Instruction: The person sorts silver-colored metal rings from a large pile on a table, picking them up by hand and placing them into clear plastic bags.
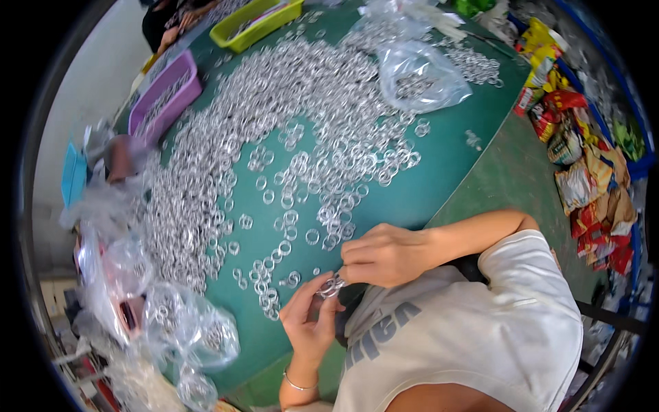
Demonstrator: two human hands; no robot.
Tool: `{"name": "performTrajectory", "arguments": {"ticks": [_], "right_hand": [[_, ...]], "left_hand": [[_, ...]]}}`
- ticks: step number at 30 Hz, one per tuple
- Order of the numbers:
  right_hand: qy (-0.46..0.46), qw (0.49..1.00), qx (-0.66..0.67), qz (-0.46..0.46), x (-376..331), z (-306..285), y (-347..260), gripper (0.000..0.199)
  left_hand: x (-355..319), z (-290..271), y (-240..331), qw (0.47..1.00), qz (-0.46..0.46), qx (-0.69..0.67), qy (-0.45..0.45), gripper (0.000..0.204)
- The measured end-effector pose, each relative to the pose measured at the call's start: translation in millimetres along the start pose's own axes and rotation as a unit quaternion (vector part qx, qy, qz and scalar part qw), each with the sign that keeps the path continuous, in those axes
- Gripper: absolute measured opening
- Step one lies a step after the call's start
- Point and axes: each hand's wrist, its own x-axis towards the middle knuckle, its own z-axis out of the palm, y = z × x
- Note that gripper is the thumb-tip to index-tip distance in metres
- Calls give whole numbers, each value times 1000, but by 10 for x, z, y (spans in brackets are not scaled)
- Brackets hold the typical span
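Observation:
Close to my body, at the near edge of the green table, my left hand [309, 321] pinches a few shiny metal rings [331, 285] between thumb and fingertips. My right hand [386, 255] is closed, its curled fingers meeting the same rings from the right. How the rings sit in the right fingers is partly hidden. Loose rings [273, 255] lie in a short trail just beyond my left hand. Farther out spreads a big curved heap of metal rings [302, 75].
Purple basket [193, 86] and yellow-green basket [237, 42] hold rings at the far left. Clear plastic bags line the left edge; another bag of rings [422, 75] lies far right. Colourful packets [583, 178] are piled beyond the table. Another person's hand [169, 36] shows at top left.

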Motion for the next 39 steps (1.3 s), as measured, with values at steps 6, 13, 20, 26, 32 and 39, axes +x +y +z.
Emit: {"name": "performTrajectory", "arguments": {"ticks": [6, 13, 20, 26, 32, 39], "right_hand": [[215, 910, 32, 353, -357, -776, 258, 8], [512, 693, -159, 482, -1958, -2472, 1667, 26], [308, 601, -616, 406, -1637, -2269, 1604, 29], [116, 956, -200, 179, -278, -893, 770, 29], [-38, 966, -202, 157, -74, -167, 1047, 38], [-59, 975, -71, 204, -138, -344, 975, 13]], "left_hand": [[254, 131, -46, 1000, 5, 2, 29, 48], [252, 26, -171, 987, -6, 157, 41, 34], [435, 71, -246, 930, 55, 362, 41, 44], [879, 338, -361, 905, 58, 419, -37, 55], [882, 272, -507, 865, 81, 490, -77, 44], [575, -95, -653, 890, 20, 453, 50, 39]]}}
